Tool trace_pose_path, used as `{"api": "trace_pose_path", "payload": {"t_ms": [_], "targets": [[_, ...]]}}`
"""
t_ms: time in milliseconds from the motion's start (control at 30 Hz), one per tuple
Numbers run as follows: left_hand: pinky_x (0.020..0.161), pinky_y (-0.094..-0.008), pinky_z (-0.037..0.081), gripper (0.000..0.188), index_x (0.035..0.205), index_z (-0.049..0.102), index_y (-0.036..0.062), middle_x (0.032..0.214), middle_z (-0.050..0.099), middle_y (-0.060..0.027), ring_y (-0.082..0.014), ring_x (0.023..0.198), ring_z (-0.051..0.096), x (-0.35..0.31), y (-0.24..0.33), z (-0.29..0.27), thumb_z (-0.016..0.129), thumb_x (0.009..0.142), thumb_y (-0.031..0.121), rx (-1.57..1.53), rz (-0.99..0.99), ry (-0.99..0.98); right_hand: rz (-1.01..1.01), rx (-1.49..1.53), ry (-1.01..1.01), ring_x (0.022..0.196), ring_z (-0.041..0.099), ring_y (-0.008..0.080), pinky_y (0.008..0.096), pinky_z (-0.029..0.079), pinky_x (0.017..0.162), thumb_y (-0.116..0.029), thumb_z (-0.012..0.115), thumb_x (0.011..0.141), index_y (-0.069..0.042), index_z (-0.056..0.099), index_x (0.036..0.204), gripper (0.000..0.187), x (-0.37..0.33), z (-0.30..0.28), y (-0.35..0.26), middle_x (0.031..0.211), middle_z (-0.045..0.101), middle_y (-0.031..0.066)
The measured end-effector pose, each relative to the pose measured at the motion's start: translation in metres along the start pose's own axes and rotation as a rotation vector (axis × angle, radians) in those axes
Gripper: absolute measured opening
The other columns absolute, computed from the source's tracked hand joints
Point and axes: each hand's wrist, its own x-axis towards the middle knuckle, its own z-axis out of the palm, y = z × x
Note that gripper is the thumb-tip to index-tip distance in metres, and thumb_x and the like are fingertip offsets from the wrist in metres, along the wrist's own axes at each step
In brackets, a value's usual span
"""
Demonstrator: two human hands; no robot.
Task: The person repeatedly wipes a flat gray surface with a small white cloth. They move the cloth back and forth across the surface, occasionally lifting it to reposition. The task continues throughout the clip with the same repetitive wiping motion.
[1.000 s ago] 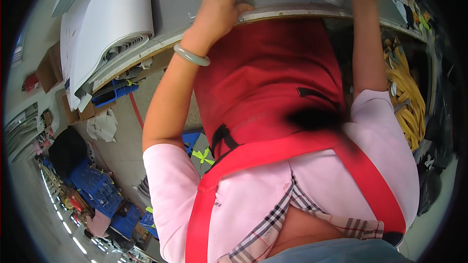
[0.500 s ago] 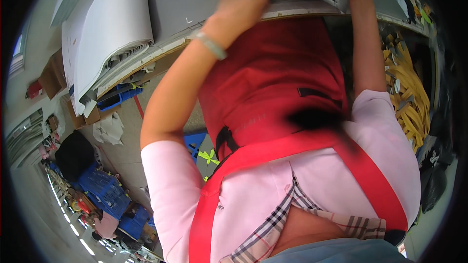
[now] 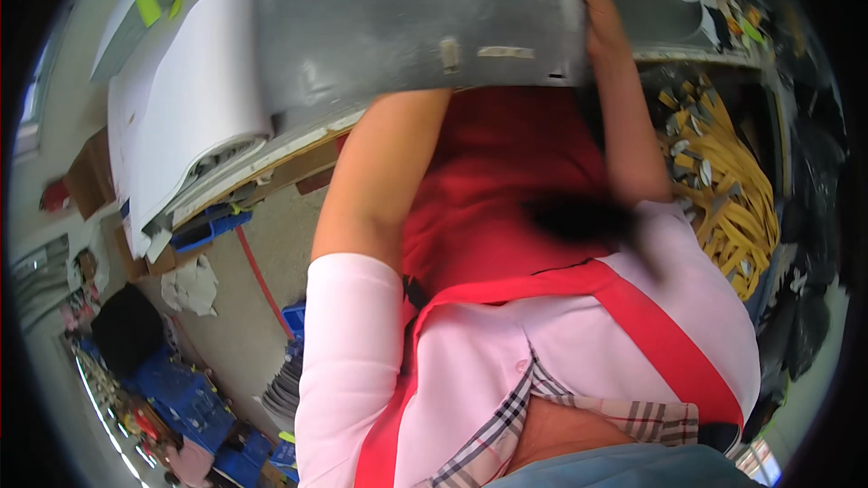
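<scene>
Work-area counter (image 3: 298, 137), pale along its front edge, spans the top of the view and carries a white rolled sheet (image 3: 203, 72) at the left; a tangled bundle of yellow straps (image 3: 723, 208) is below it at the right. On the counter, a dark grey smooth flexible sheet (image 3: 380, 23), bearing small pale strips, extends beyond the upper frame edge. Compared with half a second ago, this sheet has advanced toward the person; its near edge now reaches the counter's front edge, directly before the red apron (image 3: 506, 163). The left hand, previously visible above the counter's front edge, is now covered by the sheet. This change suggests that the sheet is being repositioned with both hands, one beneath and one at the side. The right hand (image 3: 597, 0) is at the sheet's right edge, its fingers apparently closed on that edge, although their far side is hidden. The left forearm (image 3: 371, 181) passes under the sheet; the state of the left fingers cannot be determined. The sheet's far edge is cut off, motion blur softens its surface, and a dark blurred patch (image 3: 583, 217) obscures part of the apron.
</scene>
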Motion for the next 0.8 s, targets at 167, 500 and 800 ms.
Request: {"api": "trace_pose_path", "payload": {"t_ms": [167,500,800], "targets": [[0.052,-0.0321,0.043,0.028,0.116,0.071,0.0047,0.071,0.062,-0.0042,-0.0132,0.061,0.055,0.035,-0.051,-0.065,0.053,0.095,0.005,-0.251,-0.264,0.322,0.221,0.234,0.017,0.122,0.062,0.0216,0.0354,0.051,0.106,-0.036,0.065,0.103,-0.006,0.051,0.144,0.053,-0.013,-0.015,-0.007,0.135,0.062,0.0096],[0.048,-0.0342,0.044,0.019,0.088,0.072,-0.0017,0.064,0.063,-0.004,-0.0131,0.051,0.054,-0.146,-0.244,-0.399,0.056,0.089,0.01,-0.171,-0.741,0.862,0.204,0.163,0.006,0.13,0.056,0.0249,0.0405,0.046,0.112,-0.038,0.063,0.104,-0.005,0.048,0.148,0.057,-0.011,-0.043,-0.02,0.142,0.057,0.0111],[0.112,-0.0635,0.035,0.081,0.137,0.057,-0.0023,0.144,0.052,-0.0264,-0.0437,0.14,0.042,-0.317,-0.324,-0.435,0.077,0.079,0.051,0.634,-1.408,0.62,0.297,0.08,0.167,0.136,0.052,0.0245,0.0389,0.039,0.118,-0.033,0.065,0.103,-0.003,0.047,0.15,0.059,-0.016,0.041,-0.054,0.149,0.054,0.0116]]}}
